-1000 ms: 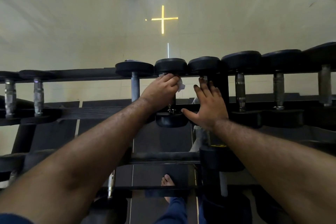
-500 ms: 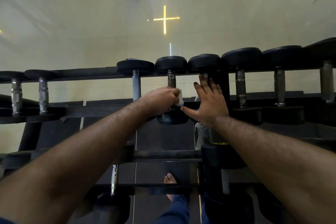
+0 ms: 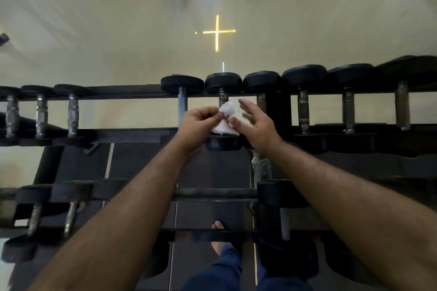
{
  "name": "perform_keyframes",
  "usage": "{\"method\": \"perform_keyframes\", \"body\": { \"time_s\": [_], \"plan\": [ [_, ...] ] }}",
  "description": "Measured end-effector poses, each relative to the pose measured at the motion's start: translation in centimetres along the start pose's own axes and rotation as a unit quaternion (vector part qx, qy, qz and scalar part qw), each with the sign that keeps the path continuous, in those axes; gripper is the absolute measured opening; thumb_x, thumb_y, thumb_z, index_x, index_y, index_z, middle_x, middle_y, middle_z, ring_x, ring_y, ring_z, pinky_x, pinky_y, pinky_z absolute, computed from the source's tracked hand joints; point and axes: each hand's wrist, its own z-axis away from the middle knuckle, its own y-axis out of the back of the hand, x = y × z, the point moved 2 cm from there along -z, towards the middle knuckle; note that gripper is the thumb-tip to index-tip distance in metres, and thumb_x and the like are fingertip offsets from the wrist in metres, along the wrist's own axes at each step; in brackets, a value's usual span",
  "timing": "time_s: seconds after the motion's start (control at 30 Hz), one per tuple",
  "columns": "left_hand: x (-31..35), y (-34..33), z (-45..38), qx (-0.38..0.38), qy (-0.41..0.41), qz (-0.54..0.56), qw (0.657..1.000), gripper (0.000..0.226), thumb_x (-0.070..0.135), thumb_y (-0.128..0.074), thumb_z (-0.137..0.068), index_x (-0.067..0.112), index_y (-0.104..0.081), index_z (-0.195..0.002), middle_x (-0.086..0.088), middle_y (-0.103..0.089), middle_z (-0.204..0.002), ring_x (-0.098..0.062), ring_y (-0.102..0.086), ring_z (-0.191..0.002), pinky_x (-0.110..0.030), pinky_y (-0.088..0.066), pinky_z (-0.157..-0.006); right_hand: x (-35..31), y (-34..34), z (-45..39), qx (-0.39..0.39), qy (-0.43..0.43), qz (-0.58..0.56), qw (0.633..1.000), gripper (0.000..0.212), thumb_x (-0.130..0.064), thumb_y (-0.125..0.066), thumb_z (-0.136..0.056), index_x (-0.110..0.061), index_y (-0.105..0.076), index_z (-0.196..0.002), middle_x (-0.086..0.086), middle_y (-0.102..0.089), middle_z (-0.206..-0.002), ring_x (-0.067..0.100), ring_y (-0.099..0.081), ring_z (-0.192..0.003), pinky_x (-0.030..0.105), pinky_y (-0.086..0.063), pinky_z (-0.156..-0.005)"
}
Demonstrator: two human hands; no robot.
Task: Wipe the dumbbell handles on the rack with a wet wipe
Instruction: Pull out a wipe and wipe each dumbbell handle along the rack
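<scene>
While both forearms reach in from 6 o'clock, the left hand (image 3: 199, 123) pinches a crumpled white wet wipe (image 3: 226, 118) between thumb and curled fingertips, just above the top tier of the rack (image 3: 132, 136). At 3 o'clock of the wipe, the right hand (image 3: 256, 125) hangs with its fingers straight and spread; its thumb lies against the wipe's lower fold, gripping nothing.

Ten dumbbells can be counted on the top tier. Three small ones sit at 9 o'clock, with handles (image 3: 41, 116) close together. A stretch of bare rail lies between them and the seven running from centre to 3 o'clock. Of those seven, the second dumbbell (image 3: 223, 82) is the one the wipe hovers over; only a short piece of its handle (image 3: 223, 99) shows above the wipe, and whether the wipe touches it cannot be told. Its neighbours' handles stand just beside the hands, one at 10 o'clock (image 3: 182, 106) and one at 1 o'clock (image 3: 260, 103).

On the lower tier at 7 o'clock, two handles (image 3: 70, 218) show plainly; the count of dark weights at 5 o'clock is unclear.

Beyond the rack's far edge, toward 12 o'clock, open pale floor (image 3: 118, 42) bears a yellow cross mark (image 3: 217, 32). One bare foot (image 3: 218, 231) shows at 6 o'clock under the frame.
</scene>
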Motion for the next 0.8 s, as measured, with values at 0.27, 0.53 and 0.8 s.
{"method": "perform_keyframes", "body": {
  "time_s": [0.27, 0.53, 0.8],
  "plan": [
    [9.2, -3.5, 9.5, -0.035, 0.014, 0.172, 0.984, 0.055, 0.043, -0.065, -0.094, -0.002, -0.066, -0.125, -0.020, -0.073, -0.120, -0.027, -0.073, -0.106, -0.036, -0.060, -0.095, -11.8, 1.7, 5.5, 0.082, -0.041, -0.220, 0.971, 0.009, -0.015, -0.076, -0.101, -0.006, -0.074, -0.101, 0.006, -0.074, -0.087, 0.017, -0.071, -0.080, 0.037, -0.064, -0.078],
    [14.0, -6.4, 15.9, 0.004, 0.012, 0.029, 0.999, 0.020, -0.003, -0.077, -0.087, -0.001, -0.073, -0.106, -0.018, -0.077, -0.096, -0.027, -0.073, -0.081, -0.037, -0.064, -0.070, -16.4, 6.3, 10.0, 0.047, -0.127, -0.277, 0.951, 0.008, -0.016, -0.067, -0.106, -0.013, -0.064, -0.112, 0.012, -0.073, -0.112, 0.029, -0.074, -0.100, 0.051, -0.066, -0.088],
    [14.1, -9.2, 18.1, 0.051, -0.009, 0.084, 0.995, 0.043, -0.010, -0.069, -0.087, 0.006, -0.058, -0.126, -0.021, -0.074, -0.109, -0.032, -0.073, -0.089, -0.044, -0.060, -0.069, -15.3, 8.8, 14.8, 0.133, 0.157, -0.046, 0.978, 0.019, -0.033, -0.072, -0.102, -0.026, -0.072, -0.120, -0.004, -0.068, -0.120, 0.006, -0.069, -0.103, 0.032, -0.062, -0.093]
  ]
}}
